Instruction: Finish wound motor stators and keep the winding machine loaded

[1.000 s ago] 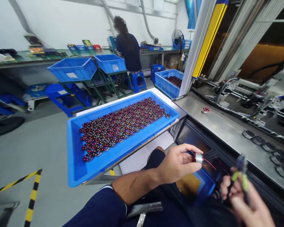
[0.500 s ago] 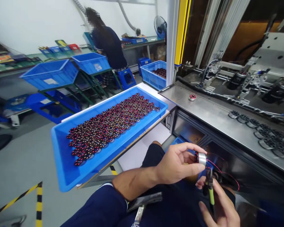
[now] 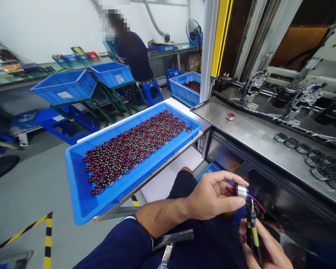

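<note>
My left hand pinches a small round motor part between thumb and fingers. It has a silver outer ring, and a thin red wire trails from it to the right. Below it, my right hand is wrapped around cutting pliers with yellow-green and black handles. Their jaws point up, close under the motor part; whether they touch the wire I cannot tell. To the left, a shallow blue tray holds many similar round parts in red, black and copper tones.
A single red-and-silver part sits on the metal machine bench. Dark rings line its right side, before machine fixtures. Blue bins stand behind the tray, and a seated person works at the back bench.
The pliers have dropped slightly away from the motor part, and my right hand has shifted a little right and down. My left hand keeps its hold. The whole view has moved slightly.
</note>
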### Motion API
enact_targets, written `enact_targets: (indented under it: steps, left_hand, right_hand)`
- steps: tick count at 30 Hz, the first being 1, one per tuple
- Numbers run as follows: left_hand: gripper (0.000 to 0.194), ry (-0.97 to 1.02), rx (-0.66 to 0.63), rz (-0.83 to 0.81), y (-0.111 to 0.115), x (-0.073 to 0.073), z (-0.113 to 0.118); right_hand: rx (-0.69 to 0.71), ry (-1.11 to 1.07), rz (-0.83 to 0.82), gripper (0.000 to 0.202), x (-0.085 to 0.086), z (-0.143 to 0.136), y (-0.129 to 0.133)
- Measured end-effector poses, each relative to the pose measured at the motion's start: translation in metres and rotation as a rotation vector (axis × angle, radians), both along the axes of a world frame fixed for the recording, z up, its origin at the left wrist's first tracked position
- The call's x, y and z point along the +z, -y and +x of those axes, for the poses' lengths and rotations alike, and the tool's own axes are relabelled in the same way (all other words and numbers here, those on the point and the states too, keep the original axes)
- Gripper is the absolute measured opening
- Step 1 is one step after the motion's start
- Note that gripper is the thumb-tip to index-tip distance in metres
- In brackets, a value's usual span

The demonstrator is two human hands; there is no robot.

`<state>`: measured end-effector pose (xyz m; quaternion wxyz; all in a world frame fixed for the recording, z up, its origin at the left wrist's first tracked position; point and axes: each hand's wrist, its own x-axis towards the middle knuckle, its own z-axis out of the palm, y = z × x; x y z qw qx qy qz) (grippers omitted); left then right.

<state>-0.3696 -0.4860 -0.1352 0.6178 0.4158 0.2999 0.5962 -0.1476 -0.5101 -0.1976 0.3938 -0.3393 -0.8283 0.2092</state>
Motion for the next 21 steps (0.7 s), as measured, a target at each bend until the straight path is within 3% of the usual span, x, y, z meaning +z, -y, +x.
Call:
enact_targets:
  steps: [8,16,21]
  left_hand:
    - [0.016,-0.189,0.188,0.218,0.006,0.008,-0.001]
    - [0.016,-0.367,0.249,0.325,0.006,0.008,-0.004]
    - [0.017,-0.382,0.26,0.366,0.006,0.007,-0.004]
  right_hand:
    - [0.02,0.062,0.127,0.071,0.007,-0.013,-0.003]
    - [0.0,0.114,0.125,0.066,-0.006,0.005,0.0]
    - [-0.039,0.077,0.117,0.064,0.003,-0.003,-0.004]
